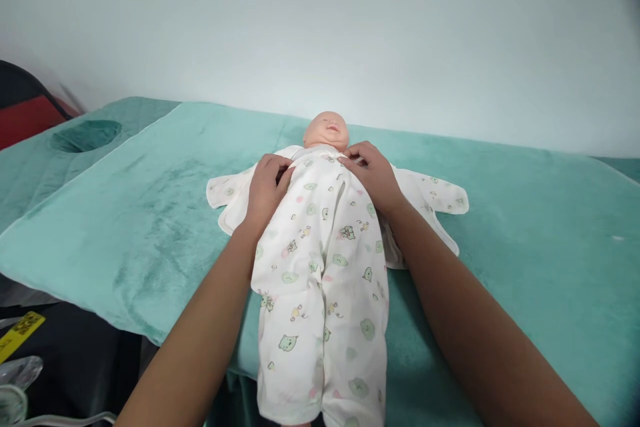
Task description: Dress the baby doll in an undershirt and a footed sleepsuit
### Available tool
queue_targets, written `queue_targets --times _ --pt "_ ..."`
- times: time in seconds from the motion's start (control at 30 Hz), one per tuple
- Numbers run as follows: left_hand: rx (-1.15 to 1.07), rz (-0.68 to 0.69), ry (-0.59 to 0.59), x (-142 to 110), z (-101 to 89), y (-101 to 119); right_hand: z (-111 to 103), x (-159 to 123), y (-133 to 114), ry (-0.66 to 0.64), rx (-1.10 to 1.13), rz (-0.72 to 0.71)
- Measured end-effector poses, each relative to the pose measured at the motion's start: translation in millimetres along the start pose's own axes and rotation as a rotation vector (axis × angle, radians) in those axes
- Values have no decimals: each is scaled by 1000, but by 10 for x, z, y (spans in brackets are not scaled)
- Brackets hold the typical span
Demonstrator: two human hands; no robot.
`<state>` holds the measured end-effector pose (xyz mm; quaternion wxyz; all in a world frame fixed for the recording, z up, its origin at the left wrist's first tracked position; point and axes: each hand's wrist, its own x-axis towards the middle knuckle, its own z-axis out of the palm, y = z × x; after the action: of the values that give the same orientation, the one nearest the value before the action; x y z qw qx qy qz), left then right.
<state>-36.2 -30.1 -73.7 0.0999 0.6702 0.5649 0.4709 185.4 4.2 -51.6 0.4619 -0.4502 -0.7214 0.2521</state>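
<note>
- the doll point(327, 131) is laid face up on the green sheet point(530, 247), head at 12 o'clock, with the trousers point(345, 260) stretched down its front toward 6 o'clock
- the jacket point(425, 193) is spread out, partly hidden by the trousers, sleeves at 10 and 2 o'clock
- the trousers' top edge is touched by the left hand point(265, 188) at 11 o'clock and the right hand point(377, 180) at 1 o'clock; the two are held apart, fingers bent, but whether cloth is pinched cannot be told
- both sides are probably best handled evenly, so that the edge is kept level and the neck left uncovered
- light pressure seems advisable, so that the jacket is not dragged or bunched
- at 8 o'clock a yellow tag point(21, 335) is seen, printed with a black code; its small marks cannot be read
- no brand can be read on the clothes; only small animal prints are shown
</note>
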Motion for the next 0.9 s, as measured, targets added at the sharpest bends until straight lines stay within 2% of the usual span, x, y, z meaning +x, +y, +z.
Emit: queue_targets --times 0.1,0.17,0.27,0.4,0.53,0.67,0.77,0.9 --pt "86 90 -37 44 -23 -15 -49 2 -14 -115 78 -32" --pt "110 73 -108 70 -43 0 -69 3 -24 -167 82 -4" --pt "102 -9 -194 117 -65 41 -71 30 -44 -161 -47 -9" --pt "191 -150 -127 216 -28 45 -30 119 -55 -84 -258 32" --pt "220 -206 -65 290 49 -14 16 181 -21 -3 -287 82" --pt "161 -130 -62 262 70 -62 32 135 23 1 -135 92" --pt "138 -63 -76 199 56 -76 31 56 38 22 -30 48" --pt "138 86 -13 107 19 -74 -10 -50 28 100 -33 -15"
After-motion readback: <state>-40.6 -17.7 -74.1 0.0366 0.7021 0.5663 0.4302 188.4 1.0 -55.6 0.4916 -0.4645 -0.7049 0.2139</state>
